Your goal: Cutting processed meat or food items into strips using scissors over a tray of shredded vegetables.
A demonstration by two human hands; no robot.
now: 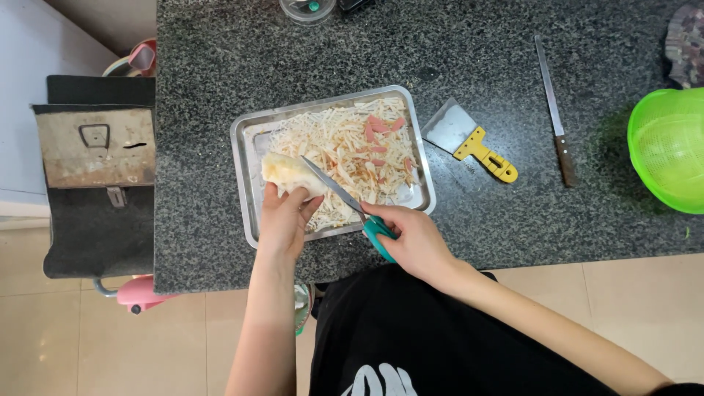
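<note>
My left hand (pixel 282 216) holds a pale folded flatbread (pixel 287 173) over the left part of a steel tray (pixel 244 150). My right hand (pixel 414 238) grips teal-handled scissors (pixel 345 200), whose blades reach up-left to the flatbread. The tray is filled with thin pale strips (pixel 345 150) and a few pink sausage slices (pixel 380 126).
The tray sits on a dark speckled stone counter (pixel 469 66). A yellow-handled scraper (pixel 469 139) and a long knife (pixel 554 110) lie to the right. A green plastic basket (pixel 669 147) is at the right edge. A worn metal box (pixel 95 147) stands left of the counter.
</note>
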